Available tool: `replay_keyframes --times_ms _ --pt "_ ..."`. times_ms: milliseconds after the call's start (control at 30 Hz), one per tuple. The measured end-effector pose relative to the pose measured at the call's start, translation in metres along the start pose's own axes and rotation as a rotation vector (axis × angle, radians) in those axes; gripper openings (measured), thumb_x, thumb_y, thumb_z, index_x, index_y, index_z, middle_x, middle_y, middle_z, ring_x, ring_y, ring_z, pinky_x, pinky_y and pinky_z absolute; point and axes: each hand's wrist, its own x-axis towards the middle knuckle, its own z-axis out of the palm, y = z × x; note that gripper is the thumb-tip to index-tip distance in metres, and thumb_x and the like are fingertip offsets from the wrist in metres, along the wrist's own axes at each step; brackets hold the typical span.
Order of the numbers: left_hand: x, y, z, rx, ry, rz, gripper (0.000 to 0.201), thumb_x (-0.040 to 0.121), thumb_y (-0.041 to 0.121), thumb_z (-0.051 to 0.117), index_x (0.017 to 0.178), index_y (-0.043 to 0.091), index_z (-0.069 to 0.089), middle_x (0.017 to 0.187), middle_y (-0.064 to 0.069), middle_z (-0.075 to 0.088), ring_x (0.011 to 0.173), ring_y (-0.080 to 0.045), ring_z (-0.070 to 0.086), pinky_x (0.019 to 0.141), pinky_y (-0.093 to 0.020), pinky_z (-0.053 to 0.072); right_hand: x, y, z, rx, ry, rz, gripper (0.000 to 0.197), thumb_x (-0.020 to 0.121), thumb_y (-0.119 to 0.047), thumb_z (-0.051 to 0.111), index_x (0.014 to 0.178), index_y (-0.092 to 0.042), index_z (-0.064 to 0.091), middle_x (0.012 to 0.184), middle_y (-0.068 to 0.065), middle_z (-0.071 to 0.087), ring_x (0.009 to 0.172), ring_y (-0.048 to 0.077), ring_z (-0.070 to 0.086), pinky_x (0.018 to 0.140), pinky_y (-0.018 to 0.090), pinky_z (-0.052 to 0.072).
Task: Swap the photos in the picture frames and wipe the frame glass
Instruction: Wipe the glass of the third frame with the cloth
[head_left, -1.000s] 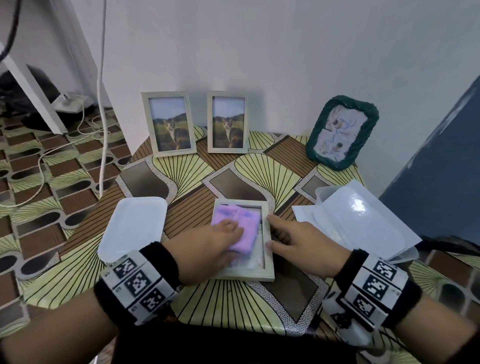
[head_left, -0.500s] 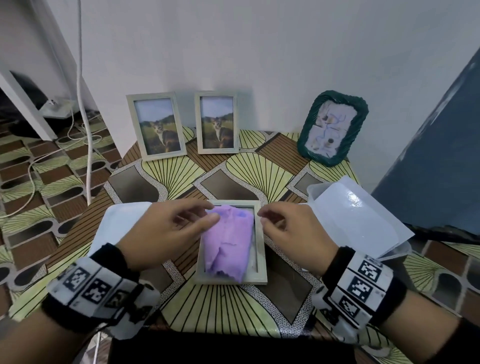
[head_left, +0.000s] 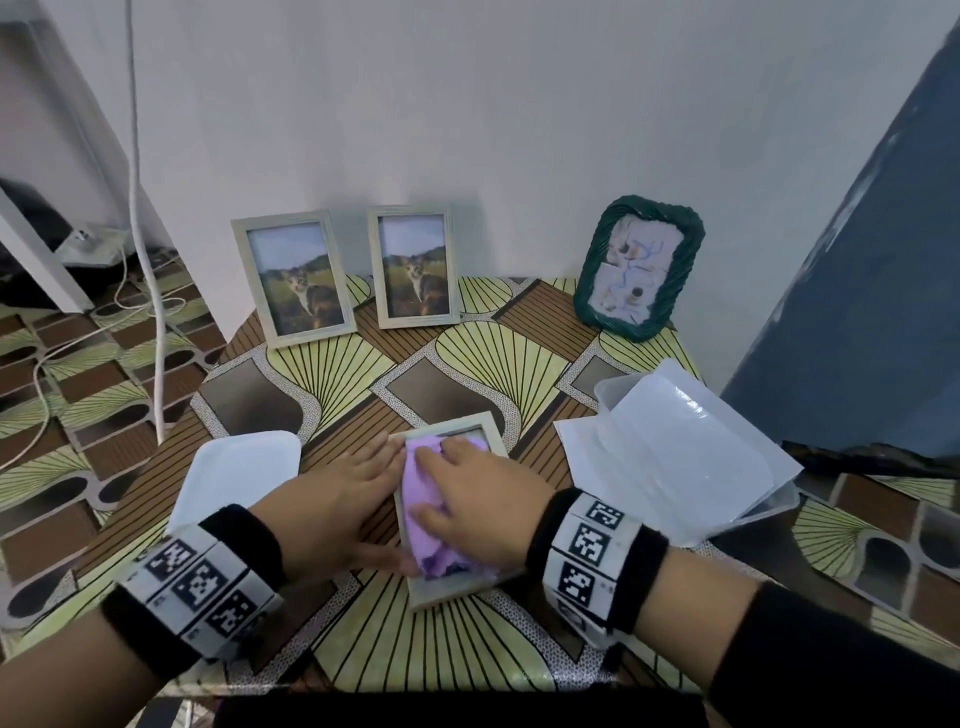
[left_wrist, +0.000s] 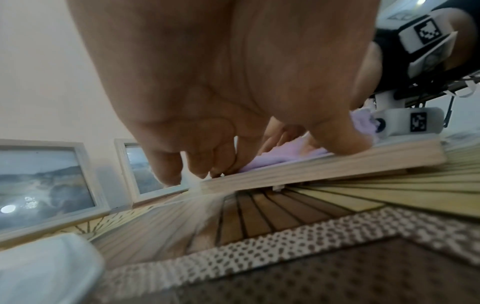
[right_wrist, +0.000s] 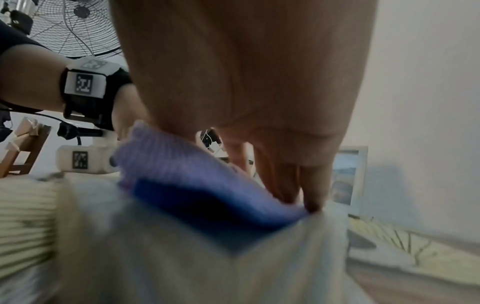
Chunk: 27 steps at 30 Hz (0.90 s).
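Observation:
A pale wooden picture frame (head_left: 447, 590) lies flat on the patterned table (head_left: 467, 364) in front of me. A folded purple cloth (head_left: 423, 499) covers most of its glass. My right hand (head_left: 457, 488) lies on top of the cloth, fingers fairly straight, pressing it onto the glass. In the right wrist view the fingertips (right_wrist: 311, 203) pin the cloth (right_wrist: 194, 185) down. My left hand (head_left: 384, 499) rests along the frame's left edge, its thumb on the near corner. In the left wrist view the frame (left_wrist: 311, 166) shows edge-on beneath that hand's fingers (left_wrist: 168, 174).
Two pale frames with cat photos (head_left: 293, 278) (head_left: 415, 267) and a green woven frame (head_left: 639, 267) stand against the back wall. A white tray (head_left: 239, 467) lies left of my hands. A clear plastic box with sheets (head_left: 675, 457) sits to the right. Cables trail over the floor at left.
The cloth went from under my left hand to under my right hand. My left hand moved off to the frame's left edge. The frame turned slightly.

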Motion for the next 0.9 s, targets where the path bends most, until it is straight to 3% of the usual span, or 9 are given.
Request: replay_keyframes --times_ms 100,167,267,467,567,700,800,900 --pt "0.002 0.002 0.000 -0.057 -0.039 -0.032 0.122 0.068 0.086 0.042 0.150 0.020 -0.019 0.151 0.008 -0.029 0.138 -0.006 -0.031 0.113 -0.020 -0.015 0.005 -0.006 -0.010 -0.130 -0.113 0.009 0.063 0.092 -0.033 0.059 0.145 -0.009 0.032 0.145 0.018 0.040 0.133 0.034 0.040 0.105 0.043 0.038" --pt "0.002 0.002 -0.001 -0.093 -0.048 -0.026 0.122 0.070 0.083 0.046 0.151 0.018 -0.018 0.153 0.006 -0.029 0.140 -0.006 -0.030 0.113 -0.019 -0.015 0.011 -0.011 -0.016 -0.234 -0.089 0.002 0.051 0.091 -0.031 0.063 0.134 -0.010 0.044 0.133 0.012 0.052 0.123 0.029 0.051 0.096 0.039 0.043" --pt "0.002 0.005 -0.005 -0.135 -0.048 -0.009 0.123 0.070 0.080 0.050 0.152 0.016 -0.016 0.158 0.003 -0.024 0.143 -0.006 -0.025 0.117 -0.021 -0.011 0.016 -0.016 -0.024 -0.277 -0.082 0.004 0.029 0.094 -0.033 0.059 0.118 -0.017 0.053 0.114 0.004 0.061 0.107 0.026 0.061 0.081 0.035 0.045" --pt "0.000 0.008 -0.009 -0.155 -0.040 0.000 0.120 0.073 0.076 0.055 0.153 0.017 -0.013 0.159 0.003 -0.021 0.142 -0.003 -0.025 0.115 -0.017 -0.009 0.012 -0.010 -0.033 -0.284 -0.110 -0.050 0.028 0.097 -0.031 0.053 0.118 -0.014 0.055 0.113 0.007 0.062 0.104 0.027 0.061 0.078 0.033 0.042" --pt "0.000 0.008 -0.010 -0.166 -0.055 -0.009 0.121 0.073 0.076 0.055 0.153 0.018 -0.013 0.159 0.004 -0.023 0.142 -0.002 -0.024 0.114 -0.015 -0.009 0.006 0.004 -0.027 -0.274 -0.119 -0.123 0.042 0.092 -0.020 0.060 0.131 -0.008 0.048 0.124 0.014 0.057 0.108 0.031 0.060 0.079 0.036 0.045" --pt "-0.002 0.007 -0.012 -0.166 -0.082 -0.014 0.121 0.073 0.079 0.053 0.152 0.020 -0.015 0.157 0.008 -0.026 0.140 0.002 -0.025 0.112 -0.013 -0.011 0.000 0.024 -0.009 -0.261 -0.190 -0.150 0.079 0.086 -0.010 0.065 0.152 -0.012 0.021 0.155 0.023 0.025 0.131 0.040 0.045 0.096 0.043 0.046" --pt "-0.004 0.008 -0.012 -0.127 -0.090 -0.023 0.119 0.075 0.080 0.050 0.151 0.019 -0.019 0.155 0.007 -0.030 0.141 0.000 -0.025 0.112 -0.014 -0.011 0.001 0.035 -0.001 -0.211 -0.155 -0.176 0.083 0.083 -0.009 0.068 0.153 -0.020 0.025 0.157 0.017 0.024 0.123 0.039 0.052 0.093 0.041 0.049" --pt "-0.004 0.009 -0.010 -0.102 -0.098 -0.018 0.118 0.079 0.078 0.047 0.148 0.016 -0.025 0.154 0.005 -0.034 0.141 -0.003 -0.027 0.111 -0.014 -0.014 -0.003 0.039 0.004 -0.194 -0.126 -0.193 0.077 0.083 -0.011 0.067 0.150 -0.021 0.032 0.158 0.016 0.024 0.129 0.038 0.049 0.098 0.042 0.050"
